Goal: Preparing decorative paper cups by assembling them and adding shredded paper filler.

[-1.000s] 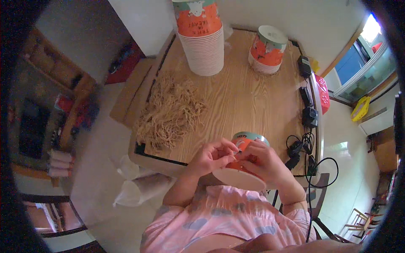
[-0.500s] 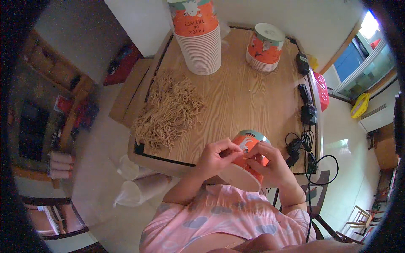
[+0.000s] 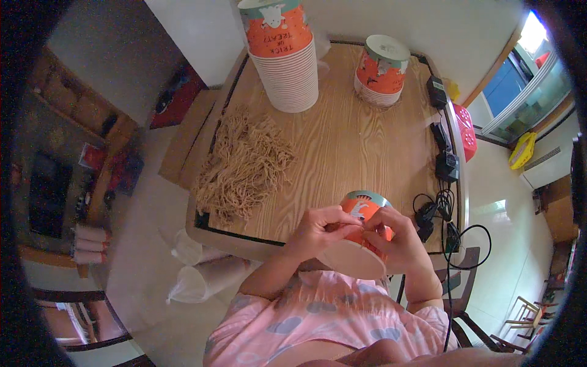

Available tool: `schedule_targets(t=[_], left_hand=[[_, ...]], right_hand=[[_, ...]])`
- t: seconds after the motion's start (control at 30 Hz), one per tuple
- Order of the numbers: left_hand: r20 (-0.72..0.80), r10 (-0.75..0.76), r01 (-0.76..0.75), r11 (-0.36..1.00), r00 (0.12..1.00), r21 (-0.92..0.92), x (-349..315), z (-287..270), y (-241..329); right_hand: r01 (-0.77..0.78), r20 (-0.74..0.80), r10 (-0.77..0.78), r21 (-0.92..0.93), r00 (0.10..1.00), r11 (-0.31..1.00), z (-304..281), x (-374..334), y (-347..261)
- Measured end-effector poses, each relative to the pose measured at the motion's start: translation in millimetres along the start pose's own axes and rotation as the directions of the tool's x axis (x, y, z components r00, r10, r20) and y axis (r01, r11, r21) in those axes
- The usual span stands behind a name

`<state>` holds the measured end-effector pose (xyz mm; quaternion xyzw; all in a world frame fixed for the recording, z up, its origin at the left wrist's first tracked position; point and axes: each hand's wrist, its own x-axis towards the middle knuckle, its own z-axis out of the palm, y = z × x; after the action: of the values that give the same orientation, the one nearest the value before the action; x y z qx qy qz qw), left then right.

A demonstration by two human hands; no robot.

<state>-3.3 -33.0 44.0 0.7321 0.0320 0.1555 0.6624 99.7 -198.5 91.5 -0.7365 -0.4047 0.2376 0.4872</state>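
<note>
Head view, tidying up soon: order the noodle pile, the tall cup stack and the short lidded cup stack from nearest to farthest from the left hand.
From the left hand:
1. Noodle pile, on the table's left side, nearest.
2. Short lidded cup stack, far right of the table.
3. Tall cup stack, far edge; nearly level with the short stack, too close to call.

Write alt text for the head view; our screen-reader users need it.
Both hands, left hand and right hand, hold an orange paper cup tilted over the near edge of a wooden table. A pile of tan straw-like strands and two cup stacks sit beyond.
</note>
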Motion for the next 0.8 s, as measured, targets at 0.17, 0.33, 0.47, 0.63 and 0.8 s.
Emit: schedule_targets(t=[0.17, 0.33, 0.47, 0.63, 0.8], left_hand=[[-0.128, -0.002, 0.011, 0.997, 0.992, 0.070, 1, 6, 4], [-0.195, -0.074, 0.064, 0.996, 0.978, -0.058, 8, 1, 9], [-0.033, -0.185, 0.182, 0.980, 0.982, -0.084, 5, 15, -2], [-0.070, -0.108, 0.105, 0.993, 0.992, -0.043, 3, 19, 1], [-0.067, -0.163, 0.162, 0.986, 0.984, -0.021, 1, 22, 6]], right_hand=[[-0.068, 0.093, 0.071, -0.040, 0.993, 0.997, -7, 3, -11], [0.089, 0.222, -0.093, 0.028, 0.970, 0.996, -8, -2, 6], [-0.056, -0.013, 0.056, 0.012, 0.998, 0.998, -4, 2, 3], [-0.009, 0.041, 0.012, -0.081, 0.999, 0.997, -9, 1, 5], [0.057, -0.016, -0.058, -0.041, 0.998, 0.998, -1, -2, 11]])
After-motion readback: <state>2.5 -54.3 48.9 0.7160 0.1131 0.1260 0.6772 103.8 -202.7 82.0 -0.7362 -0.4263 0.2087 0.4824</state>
